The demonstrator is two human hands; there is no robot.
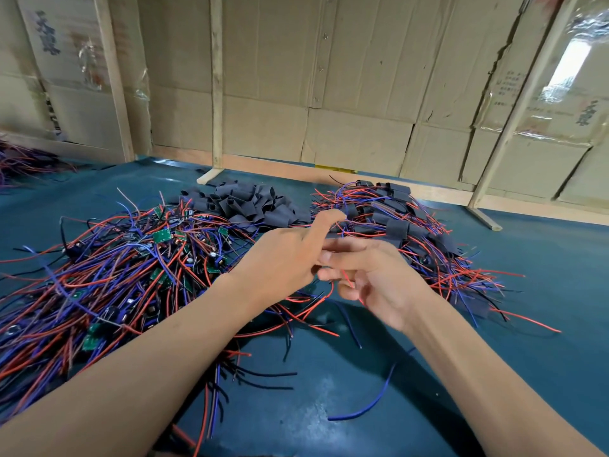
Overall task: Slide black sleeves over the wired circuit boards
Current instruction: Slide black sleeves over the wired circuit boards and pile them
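Two hands meet over a teal worktop (329,407) strewn with wired boards and black sleeves.

The wired circuit boards (131,258) lie in a big tangled heap on the left: small green boards half buried under red, blue and black leads. Behind them, at the middle back, sits a pile of black sleeves (250,202), short flat tubes with open ends. To the right lies a heap of sleeved boards (395,225), dark wraps with red and blue wires fanning out. The left hand (283,258) is curled, knuckles up, thumb raised; what it holds I cannot tell. The right hand (372,272) touches it, fingers loosely bent, with a red wire (347,278) running between them. Cardboard panels (329,77) stand behind.
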